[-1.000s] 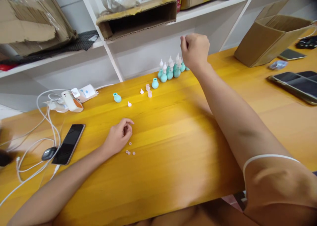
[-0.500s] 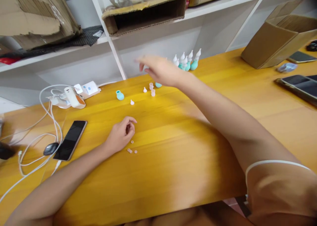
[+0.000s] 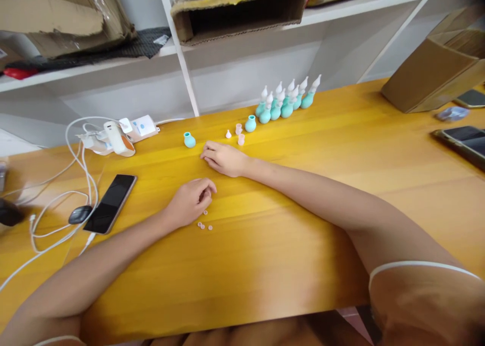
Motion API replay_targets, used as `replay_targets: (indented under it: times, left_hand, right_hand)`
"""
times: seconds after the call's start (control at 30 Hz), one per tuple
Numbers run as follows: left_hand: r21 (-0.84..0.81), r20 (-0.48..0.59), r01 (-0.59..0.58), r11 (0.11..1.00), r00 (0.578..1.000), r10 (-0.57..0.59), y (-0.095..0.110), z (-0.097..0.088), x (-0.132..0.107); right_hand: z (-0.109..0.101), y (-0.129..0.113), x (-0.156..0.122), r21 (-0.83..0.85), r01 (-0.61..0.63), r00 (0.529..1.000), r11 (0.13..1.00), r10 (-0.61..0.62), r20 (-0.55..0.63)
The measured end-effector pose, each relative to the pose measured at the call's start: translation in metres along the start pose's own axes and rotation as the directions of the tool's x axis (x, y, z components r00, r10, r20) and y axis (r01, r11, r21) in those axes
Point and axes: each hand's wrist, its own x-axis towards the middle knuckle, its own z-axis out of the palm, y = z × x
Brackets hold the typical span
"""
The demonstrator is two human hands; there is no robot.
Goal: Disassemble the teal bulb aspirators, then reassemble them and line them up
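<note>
My right hand (image 3: 224, 159) is over the table with its fingers drawn together, just in front of a teal bulb (image 3: 189, 140); its fingertips hide whatever is under or in them. My left hand (image 3: 191, 200) rests on the wood, fingers curled and thumb near the index finger; what they hold, if anything, is hidden. Several tiny pink rings (image 3: 202, 226) lie beside it. Past my right hand are a small white pointed tip (image 3: 228, 134), two pink cup-shaped pieces (image 3: 241, 139) and another open teal bulb (image 3: 250, 124).
Several teal bulbs with white pointed tops (image 3: 287, 108) stand grouped near the wall. On the left lie a phone (image 3: 110, 203), white cables (image 3: 85, 166) and a charger (image 3: 119, 139). At right are a cardboard box (image 3: 428, 68) and another phone (image 3: 466, 139).
My right hand has come down and toward me from beside the grouped bulbs, uncovering them. One white tip on the table is now hidden by it. My left hand stays curled in place.
</note>
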Motion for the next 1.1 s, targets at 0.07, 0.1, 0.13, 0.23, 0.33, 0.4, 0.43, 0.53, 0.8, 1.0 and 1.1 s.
replay_targets:
  times: [0.07, 0.1, 0.13, 0.23, 0.33, 0.4, 0.43, 0.53, 0.8, 1.0, 1.1]
  left_hand:
    - [-0.029, 0.047, -0.047, 0.998, 0.998, 0.048, 0.002, -0.003, 0.001]
    - [-0.058, 0.086, -0.085, 0.995, 0.992, 0.09, 0.003, -0.005, 0.001]
    - [-0.093, 0.127, -0.128, 0.987, 0.982, 0.139, 0.004, -0.007, 0.002]
    - [-0.165, 0.232, -0.243, 0.956, 0.933, 0.277, 0.005, -0.012, 0.002]
    - [-0.135, 0.282, -0.314, 0.94, 0.897, 0.341, 0.005, -0.013, 0.002]
    - [-0.099, 0.3, -0.34, 0.935, 0.886, 0.354, 0.005, -0.012, 0.0]
    - [-0.081, 0.302, -0.348, 0.934, 0.884, 0.356, 0.004, -0.011, 0.0]
    - [-0.03, 0.3, -0.364, 0.931, 0.885, 0.356, 0.004, -0.008, -0.002]
    - [0.01, 0.269, -0.32, 0.947, 0.913, 0.306, 0.004, -0.002, 0.0]
    - [-0.151, 0.134, -0.195, 0.969, 0.967, 0.216, -0.001, 0.002, 0.0]
    - [-0.238, 0.026, -0.129, 0.963, 0.99, 0.139, -0.003, 0.002, 0.001]
  right_hand:
    - [0.0, 0.002, 0.0, 0.012, 0.012, 1.0, 1.0, -0.012, -0.015]
    - [-0.002, 0.001, 0.0, 0.001, 0.002, 1.0, 1.0, -0.002, -0.013]
    - [-0.003, -0.001, -0.001, -0.021, -0.015, 1.0, 1.0, 0.015, -0.004]
    - [-0.01, -0.012, -0.002, -0.107, -0.073, 0.996, 0.992, 0.079, 0.051]
    - [-0.016, -0.02, -0.003, -0.122, -0.088, 0.99, 0.989, 0.1, 0.098]
    - [-0.017, -0.022, -0.003, -0.114, -0.106, 0.988, 0.988, 0.117, 0.098]
    - [-0.017, -0.022, -0.003, -0.116, -0.12, 0.987, 0.986, 0.131, 0.092]
    - [-0.014, -0.021, -0.002, -0.149, -0.201, 0.975, 0.968, 0.213, 0.067]
    - [-0.012, -0.028, 0.002, -0.297, -0.502, 0.854, 0.812, 0.519, -0.026]
    - [-0.015, -0.022, 0.005, -0.247, -0.468, 0.861, 0.849, 0.501, 0.091]
    - [-0.015, -0.018, 0.01, -0.211, -0.461, 0.863, 0.862, 0.491, 0.117]
